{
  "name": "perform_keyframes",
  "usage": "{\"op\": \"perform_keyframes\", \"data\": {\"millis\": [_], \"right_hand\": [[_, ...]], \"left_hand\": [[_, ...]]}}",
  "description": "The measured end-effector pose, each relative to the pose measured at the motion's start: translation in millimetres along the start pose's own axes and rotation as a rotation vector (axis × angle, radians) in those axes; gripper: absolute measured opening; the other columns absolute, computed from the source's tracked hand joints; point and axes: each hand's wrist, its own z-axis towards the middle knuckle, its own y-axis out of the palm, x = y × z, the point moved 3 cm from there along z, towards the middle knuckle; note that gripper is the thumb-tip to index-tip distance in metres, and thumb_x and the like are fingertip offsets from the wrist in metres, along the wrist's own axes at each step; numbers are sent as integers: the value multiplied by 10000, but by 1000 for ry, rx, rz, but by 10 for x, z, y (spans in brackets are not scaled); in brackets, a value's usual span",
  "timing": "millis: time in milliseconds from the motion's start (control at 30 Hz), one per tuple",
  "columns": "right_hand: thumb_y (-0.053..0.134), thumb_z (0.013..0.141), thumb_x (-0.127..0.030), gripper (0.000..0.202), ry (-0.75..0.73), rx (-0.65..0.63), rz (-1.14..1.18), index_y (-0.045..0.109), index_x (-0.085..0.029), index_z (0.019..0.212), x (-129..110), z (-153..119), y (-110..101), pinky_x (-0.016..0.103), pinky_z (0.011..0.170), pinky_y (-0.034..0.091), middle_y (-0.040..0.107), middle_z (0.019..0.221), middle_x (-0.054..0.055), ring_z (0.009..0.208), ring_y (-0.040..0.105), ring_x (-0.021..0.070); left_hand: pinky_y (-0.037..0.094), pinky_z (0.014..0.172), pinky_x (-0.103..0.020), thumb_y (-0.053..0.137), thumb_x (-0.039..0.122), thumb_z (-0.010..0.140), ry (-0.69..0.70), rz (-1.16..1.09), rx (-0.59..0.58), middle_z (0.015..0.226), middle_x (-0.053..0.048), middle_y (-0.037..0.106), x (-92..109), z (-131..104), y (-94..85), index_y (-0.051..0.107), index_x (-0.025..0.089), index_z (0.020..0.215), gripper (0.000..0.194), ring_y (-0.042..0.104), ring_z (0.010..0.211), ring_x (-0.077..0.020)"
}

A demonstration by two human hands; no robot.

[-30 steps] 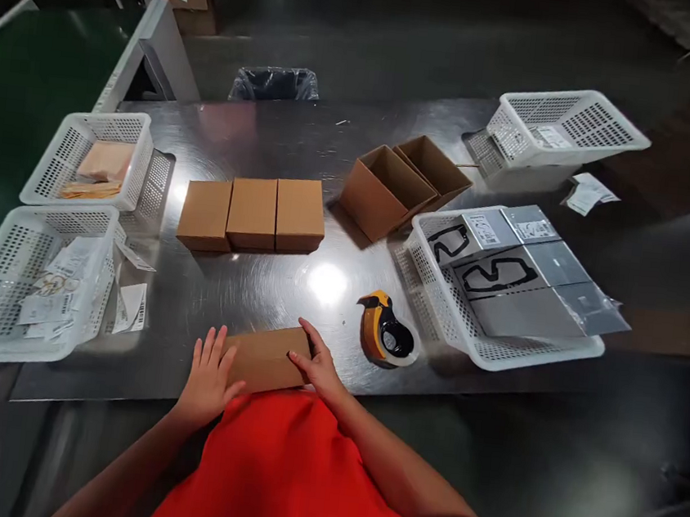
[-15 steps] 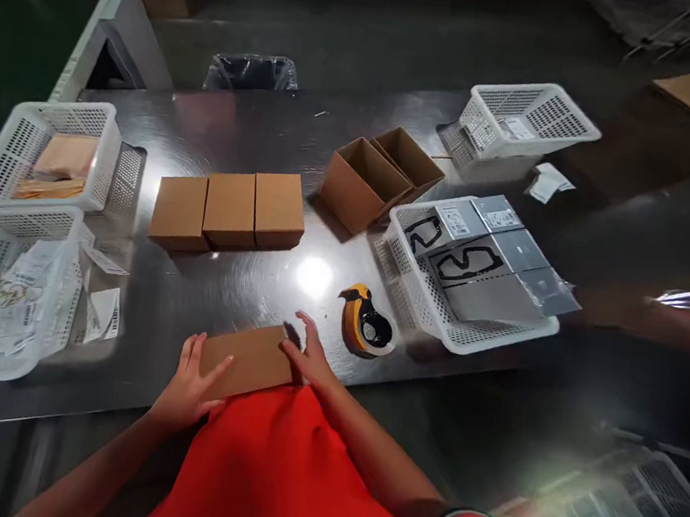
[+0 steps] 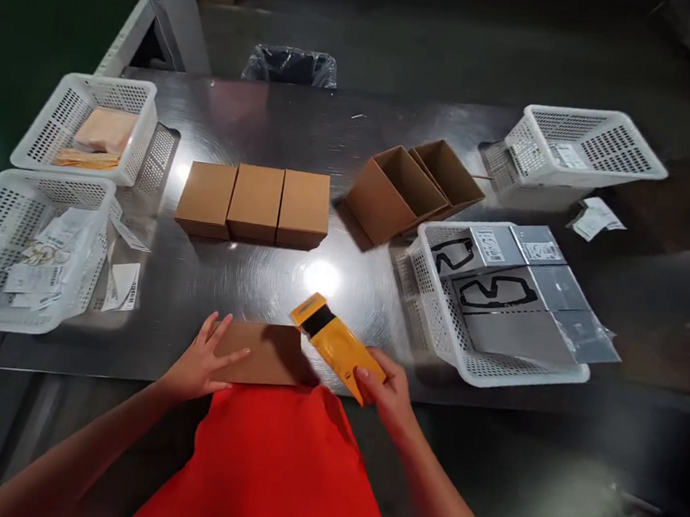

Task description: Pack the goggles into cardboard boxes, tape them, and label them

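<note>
A brown cardboard box (image 3: 267, 355) lies at the table's front edge, against the red clothing. My left hand (image 3: 201, 365) rests on the box's left end with its fingers spread. In my right hand (image 3: 384, 386) is a yellow tape dispenser (image 3: 339, 348), gripped at its lower right end. The dispenser's far end points up and left, just beside the right end of the box.
Three closed boxes (image 3: 256, 204) stand in a row behind. Two open boxes (image 3: 388, 197) sit right of them. A white basket (image 3: 469, 370) holds grey packages (image 3: 516, 330). Another basket (image 3: 587, 181) stands at the back right, and two baskets (image 3: 85, 83) (image 3: 2, 325) are at the left.
My right hand has left the box and picked up the tape dispenser from the table, bringing it beside the box. My left hand stays on the box. The camera view has shifted.
</note>
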Motion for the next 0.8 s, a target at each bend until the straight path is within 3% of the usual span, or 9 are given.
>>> {"op": "perform_keyframes", "data": {"millis": [100, 167, 267, 333, 400, 467, 567, 667, 800], "right_hand": [[492, 749, -767, 603, -11, -231, 187, 578, -185, 620, -345, 112, 482, 257, 438, 310, 455, 539, 2, 495, 388, 125], [535, 701, -790, 620, 17, -361, 212, 549, -180, 593, -435, 219, 742, 232, 439, 273, 414, 534, -17, 502, 363, 105], [575, 680, -779, 614, 46, -458, 194, 508, -179, 568, -420, 304, 856, 218, 452, 235, 373, 536, -30, 519, 336, 93], [556, 692, -782, 620, 40, -459, 165, 506, -178, 565, -384, 312, 795, 224, 459, 224, 360, 532, -32, 514, 317, 91], [545, 701, -781, 619, 31, -466, 136, 521, -176, 575, -370, 303, 730, 230, 461, 218, 358, 528, -33, 502, 304, 90], [543, 715, -770, 609, 18, -477, 107, 523, -177, 578, -379, 301, 707, 233, 461, 218, 359, 526, -32, 499, 304, 92], [535, 734, -763, 604, 4, -496, 69, 512, -181, 576, -407, 317, 735, 234, 461, 224, 376, 532, -28, 508, 317, 98], [526, 737, -774, 612, 13, -509, 55, 511, -183, 581, -455, 334, 764, 232, 458, 234, 393, 535, -25, 513, 330, 101], [529, 782, -727, 573, 29, -582, -37, 518, -183, 600, -608, 335, 785, 225, 465, 240, 404, 557, -26, 537, 343, 103]], "left_hand": [[317, 1098, -670, 777, 476, 720, -42, -84, 47, 1657, -72, 14, -54, -16, 50, 384, 393, 1461, 842, 108, 1455, -508], [267, 1147, -636, 753, 547, 716, -78, -135, 61, 1630, -121, 181, -67, -43, 63, 316, 301, 1508, 937, 111, 1473, -458], [164, 1186, -627, 605, 530, 845, -175, -191, 59, 1611, -114, 256, 3, -86, 0, 366, 264, 1490, 738, 118, 1491, -394], [200, 1185, -588, 452, 454, 937, -395, -325, 168, 1586, -102, 316, 75, -96, -129, 561, 253, 1353, 475, 194, 1479, -356], [361, 1112, -518, 363, 479, 956, -696, -653, 300, 1430, -138, 515, 152, -73, -267, 692, 209, 1148, 466, 423, 1358, -328], [514, 932, -435, 400, 581, 910, -922, -1140, 304, 1105, -127, 684, 260, 20, -339, 711, 177, 999, 517, 630, 1067, -278], [540, 628, -312, 613, 630, 746, -1027, -1584, 223, 681, -12, 637, 397, 217, -389, 656, 177, 760, 455, 625, 656, -179], [434, 462, -242, 718, 574, 639, -1104, -1557, 296, 509, 45, 514, 363, 261, -353, 573, 182, 605, 419, 499, 468, -114], [403, 459, -236, 743, 524, 596, -1149, -1478, 410, 519, 14, 568, 72, 6, -289, 629, 158, 609, 383, 504, 474, -114]]}}
